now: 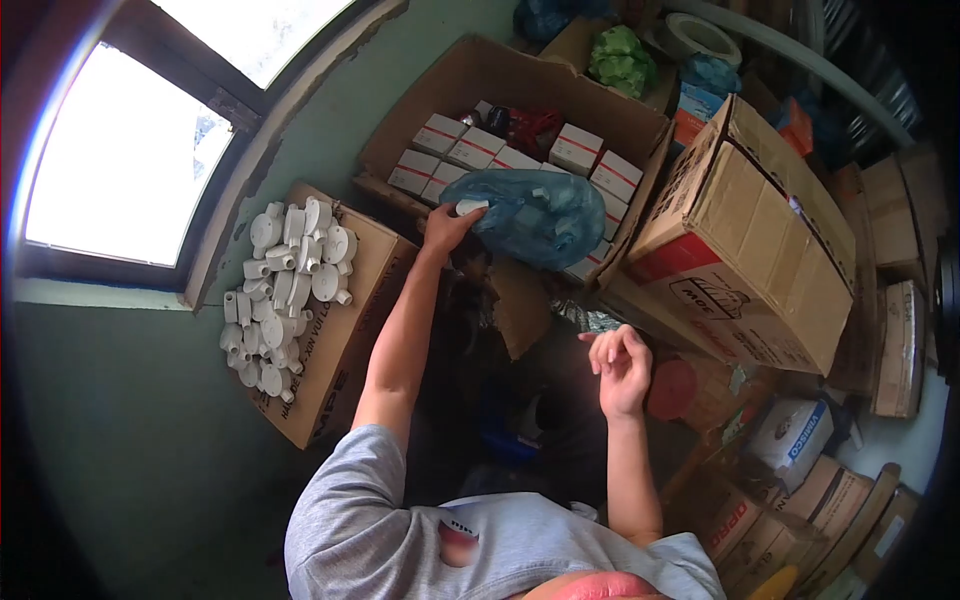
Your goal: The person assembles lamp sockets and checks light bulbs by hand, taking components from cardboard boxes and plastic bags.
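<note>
My left hand (450, 227) reaches forward to the near left edge of a blue plastic bag (545, 225). Its fingers are closed on a small white plastic fitting (472, 207), only partly visible. Inside the bag, a few pale pieces show through. The bag rests on white boxes with red stripes (476, 147) in a large open cardboard carton (425, 80). My right hand (620, 368) is raised in front of my chest, empty, with fingers loosely bent and apart. To the left, a heap of round white plastic junction boxes (290, 290) lies on a closed carton (365, 300).
A tall cardboard box (760, 230) stands tilted to the right of the open carton. Further right are stacked cartons (780, 530) and a white-and-blue box (795, 440). A window (120, 150) is in the wall at left. A red round object (672, 388) sits beside my right hand.
</note>
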A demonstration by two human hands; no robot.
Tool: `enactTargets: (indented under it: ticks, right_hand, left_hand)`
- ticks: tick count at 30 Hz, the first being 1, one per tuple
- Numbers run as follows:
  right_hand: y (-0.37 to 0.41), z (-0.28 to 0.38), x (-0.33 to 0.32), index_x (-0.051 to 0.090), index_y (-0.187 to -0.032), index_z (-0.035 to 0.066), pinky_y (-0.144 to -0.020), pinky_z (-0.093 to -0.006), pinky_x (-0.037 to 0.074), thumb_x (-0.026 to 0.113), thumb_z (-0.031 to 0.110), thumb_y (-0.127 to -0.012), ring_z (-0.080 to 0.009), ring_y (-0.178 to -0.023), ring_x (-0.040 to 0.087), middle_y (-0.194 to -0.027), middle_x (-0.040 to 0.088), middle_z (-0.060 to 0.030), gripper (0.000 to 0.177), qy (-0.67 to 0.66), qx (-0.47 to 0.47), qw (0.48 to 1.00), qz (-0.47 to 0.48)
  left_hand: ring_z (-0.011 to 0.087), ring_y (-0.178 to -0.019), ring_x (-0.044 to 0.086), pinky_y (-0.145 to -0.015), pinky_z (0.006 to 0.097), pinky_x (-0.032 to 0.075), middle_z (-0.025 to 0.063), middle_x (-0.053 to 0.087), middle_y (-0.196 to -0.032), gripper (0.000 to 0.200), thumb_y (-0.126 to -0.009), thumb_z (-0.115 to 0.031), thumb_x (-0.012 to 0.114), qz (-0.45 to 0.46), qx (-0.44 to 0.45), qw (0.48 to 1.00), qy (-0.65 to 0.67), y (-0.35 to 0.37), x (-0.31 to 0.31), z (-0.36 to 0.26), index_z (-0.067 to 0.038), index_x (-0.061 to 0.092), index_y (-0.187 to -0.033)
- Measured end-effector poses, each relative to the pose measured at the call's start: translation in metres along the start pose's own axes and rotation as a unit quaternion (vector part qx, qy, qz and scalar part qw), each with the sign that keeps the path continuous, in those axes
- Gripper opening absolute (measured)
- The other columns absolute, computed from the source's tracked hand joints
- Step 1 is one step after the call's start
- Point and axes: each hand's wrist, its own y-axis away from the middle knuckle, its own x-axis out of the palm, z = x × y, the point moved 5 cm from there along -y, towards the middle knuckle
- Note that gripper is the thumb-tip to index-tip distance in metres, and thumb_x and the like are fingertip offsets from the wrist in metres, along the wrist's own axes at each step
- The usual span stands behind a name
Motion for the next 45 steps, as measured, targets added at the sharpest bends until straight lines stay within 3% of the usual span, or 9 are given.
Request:
enactTargets:
  ticks: [4, 11, 15, 19, 24, 28, 34, 41, 45]
  right_hand:
    - [0.015, -0.003, 0.004, 0.047, -0.073, 0.011, -0.093, -0.0424, 0.053, 0.046, 0.025, -0.11, -0.0146, -0.058, 0.047, -0.061, 0.045, -0.0034, 0.039, 0.021, 0.021, 0.999, -0.018]
    - [0.026, -0.014, 0.011, 0.047, -0.076, 0.011, -0.087, -0.0368, 0.053, 0.048, 0.023, -0.11, -0.0116, -0.059, 0.048, -0.064, 0.047, -0.0016, 0.037, 0.075, 0.031, 0.997, -0.021]
    - [-0.022, -0.026, 0.027, 0.063, -0.103, 0.002, -0.081, -0.0361, 0.056, 0.063, 0.017, -0.106, -0.0137, -0.075, 0.063, -0.084, 0.064, -0.0042, 0.015, 0.304, -0.062, 0.95, 0.015]
    - [-0.094, -0.053, 0.042, 0.066, -0.132, 0.004, -0.09, -0.0393, 0.057, 0.068, 0.022, -0.104, -0.0213, -0.105, 0.072, -0.119, 0.075, -0.011, 0.033, 0.447, -0.135, 0.882, 0.061]
    - [-0.108, -0.068, 0.085, 0.063, -0.141, 0.007, -0.101, -0.0407, 0.054, 0.068, 0.031, -0.105, -0.026, -0.12, 0.071, -0.131, 0.073, -0.017, 0.044, 0.337, -0.048, 0.929, 0.149]
    - [-0.082, -0.045, 0.12, 0.055, -0.149, 0.002, -0.107, -0.0381, 0.049, 0.059, 0.04, -0.111, -0.0257, -0.128, 0.066, -0.139, 0.069, -0.0161, 0.053, 0.279, -0.097, 0.938, 0.181]
    - [-0.015, -0.046, 0.123, 0.045, -0.155, 0.003, -0.109, -0.0424, 0.052, 0.043, 0.05, -0.114, -0.0305, -0.132, 0.063, -0.139, 0.064, -0.019, 0.063, -0.015, 0.109, 0.981, 0.161]
    - [0.054, -0.048, 0.092, 0.044, -0.152, 0.004, -0.114, -0.0532, 0.051, 0.039, 0.056, -0.112, -0.0395, -0.134, 0.061, -0.137, 0.063, -0.0237, 0.066, -0.249, 0.15, 0.955, 0.052]
    - [0.075, -0.042, 0.112, 0.052, -0.15, 0.006, -0.118, -0.0434, 0.044, 0.039, 0.067, -0.109, -0.026, -0.137, 0.058, -0.147, 0.06, -0.0111, 0.075, -0.19, 0.136, 0.971, 0.043]
  left_hand:
    - [0.0274, -0.106, 0.074, -0.096, 0.0411, 0.057, 0.021, 0.076, -0.118, 0.08, -0.077, -0.04, 0.094, -0.16, 0.088, 0.983, -0.031, 0.037, -0.025, -0.026, 0.007, 0.065, -0.134]
    - [0.0274, -0.101, 0.075, -0.087, 0.0398, 0.061, 0.0163, 0.075, -0.112, 0.072, -0.073, -0.027, 0.095, -0.145, 0.285, 0.948, -0.012, 0.118, -0.025, -0.071, -0.007, 0.062, -0.134]
    - [0.0224, -0.107, 0.076, -0.09, 0.0367, 0.063, 0.0135, 0.075, -0.117, 0.071, -0.074, -0.023, 0.094, -0.041, 0.315, 0.948, -0.029, 0.137, -0.019, -0.085, -0.009, 0.062, -0.136]
    - [0.0254, -0.095, 0.078, -0.082, 0.0375, 0.062, 0.0146, 0.075, -0.118, 0.075, -0.072, -0.026, 0.095, -0.053, 0.369, 0.928, -0.014, 0.152, -0.021, -0.096, -0.009, 0.06, -0.136]
    - [0.0246, -0.098, 0.077, -0.084, 0.0341, 0.063, 0.0184, 0.071, -0.126, 0.078, -0.078, -0.015, 0.091, -0.16, 0.441, 0.882, 0.041, 0.182, -0.043, -0.111, -0.007, 0.047, -0.141]
    - [0.0221, -0.105, 0.071, -0.086, 0.0341, 0.062, 0.0148, 0.066, -0.123, 0.062, -0.092, 0.001, 0.073, -0.057, 0.323, 0.863, 0.384, 0.209, -0.051, -0.113, -0.003, 0.038, -0.143]
    - [0.0139, -0.091, 0.068, -0.078, 0.032, 0.06, 0.0104, 0.07, -0.117, 0.059, -0.083, -0.02, 0.089, 0.002, 0.332, 0.943, 0.006, 0.287, -0.035, -0.143, 0.004, 0.063, -0.131]
    - [0.0183, -0.107, 0.065, -0.09, 0.0336, 0.055, 0.0079, 0.07, -0.114, 0.038, -0.105, -0.03, 0.058, -0.158, 0.191, 0.861, 0.445, 0.317, -0.09, -0.139, -0.001, 0.066, -0.129]
    - [0.0274, -0.116, 0.068, -0.104, 0.0393, 0.052, 0.0132, 0.071, -0.12, 0.033, -0.1, -0.02, 0.068, -0.047, 0.408, 0.883, 0.226, 0.364, -0.039, -0.17, -0.001, 0.069, -0.127]
